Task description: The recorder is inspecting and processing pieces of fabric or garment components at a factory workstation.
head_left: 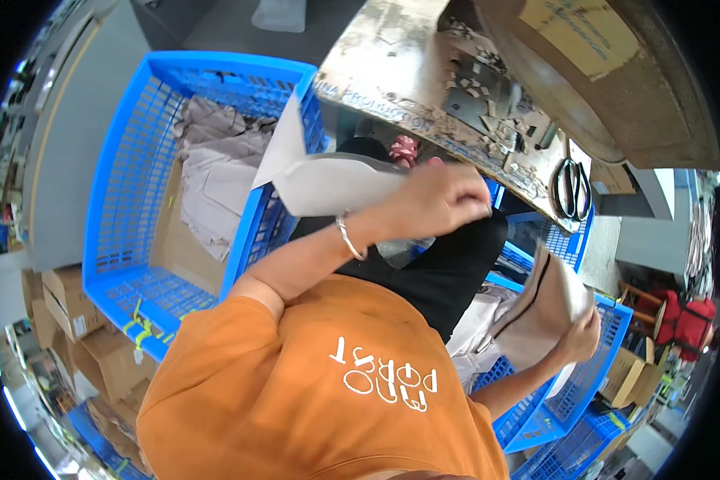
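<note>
Overhead, the view looks down on a person in an orange T-shirt (320, 384) standing between blue plastic crates. The left hand (440, 200) is raised in front of the chest, fingers pressed together in a pinch on the edge of a pale grey fabric piece (328, 180), which hangs out to the left of that hand and reaches over the rim of the big blue crate (128, 184). That crate, to the left of the orange T-shirt, holds a loose heap of similar beige-grey fabric pieces (216, 168) in its far half, with a sheet of brown cardboard (180, 248) showing on its floor nearer the person. The right hand (580, 336), lower and to the right of the T-shirt, is closed around another pale fabric piece (536, 312) with a dark edge; it stands up from the grip above a second blue crate (560, 400), in which more light fabric (476, 328) lies against the near wall. Beyond the left hand sits a worn, scuffed worktable (400, 64), littered with small paper or fabric scraps (488, 96), and a pair of black-handled scissors (572, 188) lies at its right edge. A large brown cardboard drum or roll (616, 72) rests on the table's far right. Left of the big crate, stacked cardboard boxes (80, 320) stand on the floor.
</note>
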`<act>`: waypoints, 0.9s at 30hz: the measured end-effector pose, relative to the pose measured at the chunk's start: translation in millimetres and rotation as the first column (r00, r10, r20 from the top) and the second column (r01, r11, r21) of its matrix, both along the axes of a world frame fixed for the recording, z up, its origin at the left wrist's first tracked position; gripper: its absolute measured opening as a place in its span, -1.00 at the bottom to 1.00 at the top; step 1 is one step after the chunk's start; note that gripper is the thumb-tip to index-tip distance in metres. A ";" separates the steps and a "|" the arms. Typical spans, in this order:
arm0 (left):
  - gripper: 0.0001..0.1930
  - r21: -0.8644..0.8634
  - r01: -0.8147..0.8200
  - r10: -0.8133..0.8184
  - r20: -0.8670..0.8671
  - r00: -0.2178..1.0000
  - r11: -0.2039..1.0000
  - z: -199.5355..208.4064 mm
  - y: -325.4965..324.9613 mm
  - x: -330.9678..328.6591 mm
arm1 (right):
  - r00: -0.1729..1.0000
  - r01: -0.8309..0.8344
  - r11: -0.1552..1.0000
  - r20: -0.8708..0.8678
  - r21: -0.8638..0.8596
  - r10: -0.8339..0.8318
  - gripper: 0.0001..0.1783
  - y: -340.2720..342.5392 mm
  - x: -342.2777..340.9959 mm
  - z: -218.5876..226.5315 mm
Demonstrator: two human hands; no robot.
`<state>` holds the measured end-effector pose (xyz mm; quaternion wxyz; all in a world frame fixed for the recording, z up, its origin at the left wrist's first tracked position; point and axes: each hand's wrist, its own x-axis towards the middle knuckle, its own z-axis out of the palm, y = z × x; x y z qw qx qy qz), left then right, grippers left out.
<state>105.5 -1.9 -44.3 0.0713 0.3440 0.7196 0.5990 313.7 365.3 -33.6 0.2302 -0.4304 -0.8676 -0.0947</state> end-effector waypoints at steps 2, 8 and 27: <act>-0.88 0.016 0.087 -0.085 -0.109 0.990 0.996 -3.3 14.8 27.7 | 0.997 -0.074 0.987 -0.024 0.140 0.078 -0.68 5.5 30.0 -5.6; -0.94 0.125 0.500 -0.488 -0.119 0.865 0.857 -10.5 48.5 102.4 | 0.845 -0.534 0.527 -0.412 -0.661 0.341 -0.71 -72.7 8.6 -62.0; -0.83 0.025 -0.369 0.367 -0.175 0.914 0.929 -42.6 -54.2 80.7 | 0.875 -0.432 -0.533 -0.480 -0.727 -0.054 -0.79 -164.8 -83.3 -96.1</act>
